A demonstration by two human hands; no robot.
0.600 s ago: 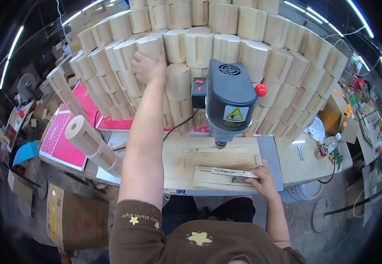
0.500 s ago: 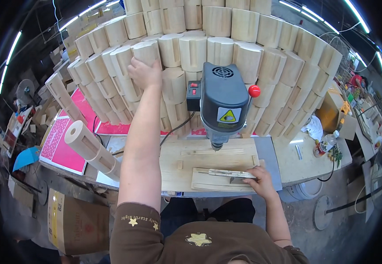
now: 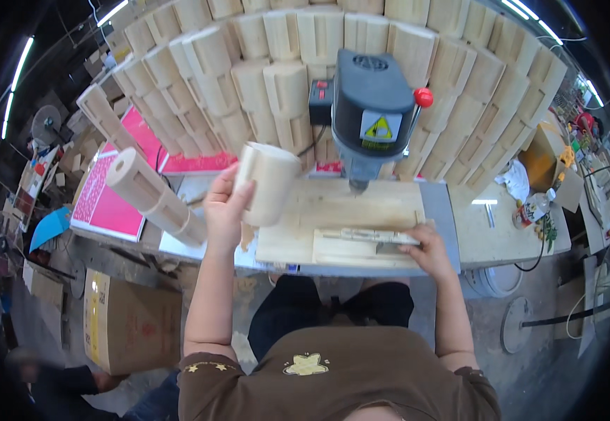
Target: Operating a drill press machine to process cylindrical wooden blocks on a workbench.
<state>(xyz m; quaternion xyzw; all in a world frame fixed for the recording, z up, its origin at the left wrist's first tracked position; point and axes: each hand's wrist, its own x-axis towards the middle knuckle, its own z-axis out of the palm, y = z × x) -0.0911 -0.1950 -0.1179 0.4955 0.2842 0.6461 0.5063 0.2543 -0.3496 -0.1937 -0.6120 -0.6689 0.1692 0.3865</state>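
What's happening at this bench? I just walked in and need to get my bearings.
A person stands at a drill press. Their left hand holds a pale wooden block up above the bench. The right hand rests on a wooden jig under the drill. A wall of stacked similar blocks stands behind.

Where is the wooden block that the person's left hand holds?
In the head view, the wooden block is left of centre, lifted in the left hand, beside the drill press.
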